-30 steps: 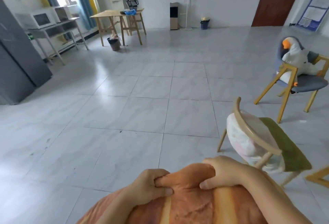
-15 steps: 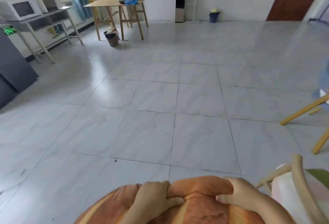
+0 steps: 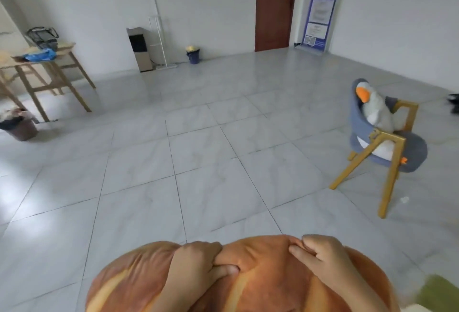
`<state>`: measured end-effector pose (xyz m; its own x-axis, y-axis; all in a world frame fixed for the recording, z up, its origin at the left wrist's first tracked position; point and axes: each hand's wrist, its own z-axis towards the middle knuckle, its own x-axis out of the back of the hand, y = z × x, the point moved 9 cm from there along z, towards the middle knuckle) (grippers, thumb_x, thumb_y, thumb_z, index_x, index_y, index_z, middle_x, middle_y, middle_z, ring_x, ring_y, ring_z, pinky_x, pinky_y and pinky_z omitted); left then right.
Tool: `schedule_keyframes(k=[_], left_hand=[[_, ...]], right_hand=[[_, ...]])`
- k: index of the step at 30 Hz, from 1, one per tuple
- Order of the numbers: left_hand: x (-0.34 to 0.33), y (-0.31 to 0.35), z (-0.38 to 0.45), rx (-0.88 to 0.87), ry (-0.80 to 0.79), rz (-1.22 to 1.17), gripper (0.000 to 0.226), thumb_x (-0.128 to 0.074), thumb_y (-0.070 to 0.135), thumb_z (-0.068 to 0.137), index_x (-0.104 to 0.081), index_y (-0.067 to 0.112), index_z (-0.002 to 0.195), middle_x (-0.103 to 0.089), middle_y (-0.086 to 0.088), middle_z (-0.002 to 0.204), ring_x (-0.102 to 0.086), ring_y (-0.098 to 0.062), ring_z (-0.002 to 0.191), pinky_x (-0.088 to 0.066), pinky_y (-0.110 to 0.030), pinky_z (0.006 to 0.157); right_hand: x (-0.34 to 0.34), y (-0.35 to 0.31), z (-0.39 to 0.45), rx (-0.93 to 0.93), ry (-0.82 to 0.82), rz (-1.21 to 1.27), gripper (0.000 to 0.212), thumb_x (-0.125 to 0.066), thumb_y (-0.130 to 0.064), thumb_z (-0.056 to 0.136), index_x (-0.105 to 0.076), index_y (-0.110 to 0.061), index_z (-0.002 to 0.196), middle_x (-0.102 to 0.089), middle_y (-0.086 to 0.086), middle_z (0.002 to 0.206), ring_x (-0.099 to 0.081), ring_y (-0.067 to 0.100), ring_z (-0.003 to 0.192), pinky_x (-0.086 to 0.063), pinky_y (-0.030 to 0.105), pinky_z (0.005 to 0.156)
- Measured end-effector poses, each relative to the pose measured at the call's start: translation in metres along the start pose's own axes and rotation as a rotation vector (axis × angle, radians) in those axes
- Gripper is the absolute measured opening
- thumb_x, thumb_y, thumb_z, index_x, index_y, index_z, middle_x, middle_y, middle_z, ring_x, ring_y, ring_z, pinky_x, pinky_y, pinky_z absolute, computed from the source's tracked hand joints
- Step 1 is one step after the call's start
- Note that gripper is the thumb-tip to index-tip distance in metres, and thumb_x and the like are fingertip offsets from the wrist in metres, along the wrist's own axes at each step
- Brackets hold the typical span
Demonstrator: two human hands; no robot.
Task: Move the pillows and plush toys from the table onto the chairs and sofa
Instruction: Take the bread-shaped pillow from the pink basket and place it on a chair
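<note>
A big orange-brown bread-shaped pillow with pale stripes fills the bottom of the head view, held up over the tiled floor. My left hand pinches its top edge near the middle. My right hand grips the same edge further right. At the right, a white goose plush with an orange beak sits in a blue chair with yellow wooden legs. A green seat cushion shows at the bottom right corner.
Wooden tables with a blue bag and a basket stand at the far left, with a dark bin beside them. A water dispenser and a small blue bin stand by the back wall, near a brown door.
The view has swung to the right and up: the goose chair is in sight again and the near chair with its white pillow has left the frame. Both hands keep their hold on the pillow.
</note>
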<state>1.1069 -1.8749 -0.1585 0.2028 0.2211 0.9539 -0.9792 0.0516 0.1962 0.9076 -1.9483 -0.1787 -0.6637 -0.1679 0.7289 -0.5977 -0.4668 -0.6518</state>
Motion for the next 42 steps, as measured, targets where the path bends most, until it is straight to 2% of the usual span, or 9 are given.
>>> schedule_keyframes(k=[6,15,22,26,29,32,36,38,42], left_hand=[[-0.057,-0.054,0.116,0.090,-0.090,-0.045,0.061,-0.032,0.078,0.059,-0.029,0.019,0.045,0.004,0.021,0.046,-0.027,-0.003,0.036,0.002,-0.004,0.036],[-0.118,-0.056,0.382,-0.152,0.017,-0.166,0.058,-0.021,0.080,0.073,-0.026,0.023,0.062,-0.031,0.016,0.034,-0.044,-0.004,0.039,-0.017,-0.016,0.041],[-0.157,-0.048,0.632,-0.340,0.004,-0.225,0.059,-0.031,0.077,0.066,-0.060,0.029,0.048,-0.042,0.021,0.035,-0.047,0.004,0.036,-0.025,-0.007,0.034],[-0.170,-0.034,0.742,-0.495,0.096,-0.242,0.075,-0.017,0.074,0.081,-0.070,0.026,0.057,-0.067,0.016,0.052,-0.061,0.001,0.047,-0.042,-0.022,0.065],[-0.203,-0.039,0.812,-0.494,0.037,-0.295,0.074,-0.026,0.076,0.079,-0.059,0.018,0.044,-0.061,0.010,0.044,-0.054,-0.001,0.045,-0.039,-0.022,0.057],[-0.244,-0.033,0.877,-0.460,-0.183,-0.281,0.046,-0.040,0.069,0.059,-0.060,0.031,0.043,-0.043,0.017,0.033,-0.047,-0.002,0.048,-0.032,-0.011,0.050],[-0.286,-0.041,0.993,-0.296,-0.264,-0.447,0.044,-0.047,0.064,0.050,-0.057,0.053,0.092,-0.044,0.056,0.055,-0.045,0.030,0.073,-0.030,0.013,0.066],[-0.288,-0.047,1.057,-0.193,-0.153,-0.502,0.060,-0.051,0.063,0.049,-0.053,0.041,0.104,-0.044,0.049,0.050,-0.049,0.013,0.084,-0.032,0.010,0.066],[-0.309,-0.032,1.179,-0.110,-0.177,-0.564,0.061,-0.050,0.065,0.046,-0.071,0.019,0.080,-0.064,0.028,0.057,-0.057,0.006,0.078,-0.038,-0.005,0.076]], right_hand=[[-0.028,0.069,0.113,-0.162,-0.081,-0.001,0.043,-0.044,-0.063,0.056,-0.031,-0.026,0.040,-0.044,-0.014,0.045,-0.039,0.004,0.048,-0.029,0.015,0.048],[0.031,0.177,0.318,-0.254,-0.089,-0.098,0.032,-0.048,-0.070,0.044,-0.044,-0.040,0.052,-0.051,-0.029,0.057,-0.046,-0.002,0.060,-0.024,0.017,0.047],[0.086,0.270,0.483,-0.512,-0.227,-0.290,0.075,-0.061,-0.071,0.049,-0.033,-0.031,0.107,-0.035,-0.009,0.099,-0.041,0.007,0.103,-0.032,0.019,0.078],[0.115,0.312,0.563,-0.631,-0.138,-0.306,0.157,0.003,-0.094,-0.001,0.000,-0.020,0.138,-0.010,-0.008,0.138,-0.012,0.022,0.137,-0.012,0.033,0.112],[0.123,0.353,0.623,-0.545,0.037,-0.332,0.128,-0.008,-0.099,0.019,-0.039,-0.024,0.118,-0.044,-0.011,0.114,-0.050,0.014,0.109,-0.039,0.031,0.094],[0.101,0.411,0.679,-0.623,-0.093,-0.147,0.088,-0.038,-0.092,0.011,-0.029,-0.047,0.086,-0.034,-0.028,0.081,-0.042,-0.008,0.079,-0.030,0.015,0.076],[0.131,0.484,0.802,-0.460,-0.054,-0.204,0.086,-0.042,-0.093,0.026,-0.058,-0.038,0.090,-0.043,-0.033,0.073,-0.049,-0.012,0.072,-0.036,0.006,0.066],[0.168,0.507,0.866,-0.406,0.065,-0.181,0.049,-0.042,-0.088,0.041,-0.035,-0.040,0.050,-0.020,-0.029,0.045,-0.033,-0.013,0.040,-0.017,0.001,0.044],[0.222,0.572,0.965,-0.431,0.065,-0.251,0.068,-0.026,-0.089,0.056,-0.031,-0.021,0.047,-0.036,-0.011,0.039,-0.033,0.004,0.036,-0.022,0.010,0.037]])
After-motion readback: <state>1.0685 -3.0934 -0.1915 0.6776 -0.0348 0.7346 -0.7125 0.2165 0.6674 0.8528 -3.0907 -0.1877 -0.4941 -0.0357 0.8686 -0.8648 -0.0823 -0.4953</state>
